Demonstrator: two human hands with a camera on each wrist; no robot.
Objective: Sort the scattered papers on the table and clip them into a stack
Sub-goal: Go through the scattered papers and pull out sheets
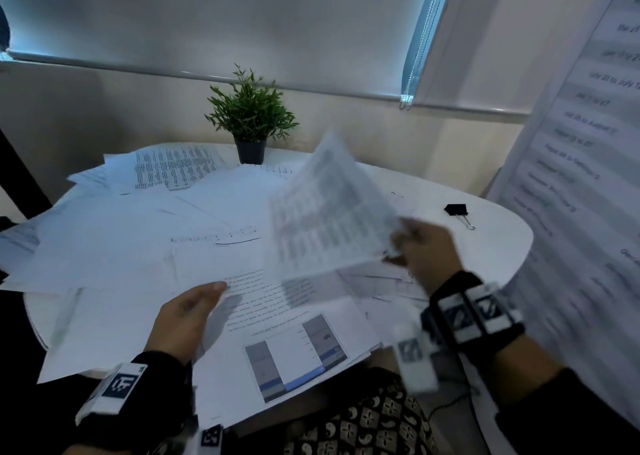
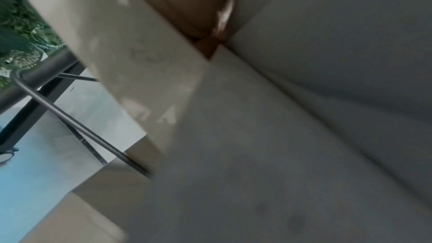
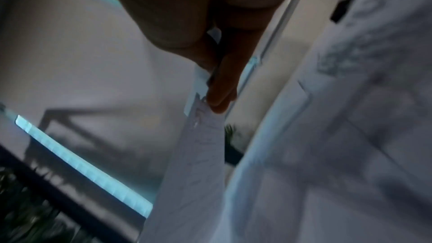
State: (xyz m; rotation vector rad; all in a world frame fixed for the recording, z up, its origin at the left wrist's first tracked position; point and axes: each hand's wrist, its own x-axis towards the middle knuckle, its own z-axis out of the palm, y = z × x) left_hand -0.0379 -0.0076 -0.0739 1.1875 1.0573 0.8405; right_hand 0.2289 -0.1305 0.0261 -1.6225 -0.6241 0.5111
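Here the right hand (image 1: pixel 424 250) holds a printed sheet (image 1: pixel 329 208) lifted clear of the surface (image 1: pixel 498 243), its fingers (image 3: pixel 218 97) pressed together and pinching the sheet's near right corner; the sheet is tilted and blurred, and it carries dense rows of table-like print. In the right wrist view the same sheet runs away from the fingertips edge-on. The left hand (image 1: pixel 183 319) lies at the near edge of the surface with fingers straight and close together, the thumb on top of a sheet with text and screenshots (image 1: pixel 277 343) that overhangs that edge; the left wrist view shows only pale paper undersides, so I cannot tell how the lower fingers lie. The scattered papers (image 1: pixel 114 246) cover most of the surface, overlapping one another from the near edge to the far left, where one sheet with columns of dark print (image 1: pixel 173 168) lies on top. A black binder clip (image 1: pixel 457 210) sits alone on bare surface near the right edge, well apart from both hands. A small potted plant (image 1: pixel 251 122) stands at the far edge, touching the papers around its pot. A large printed poster (image 1: pixel 585 135) hangs beside the right edge.
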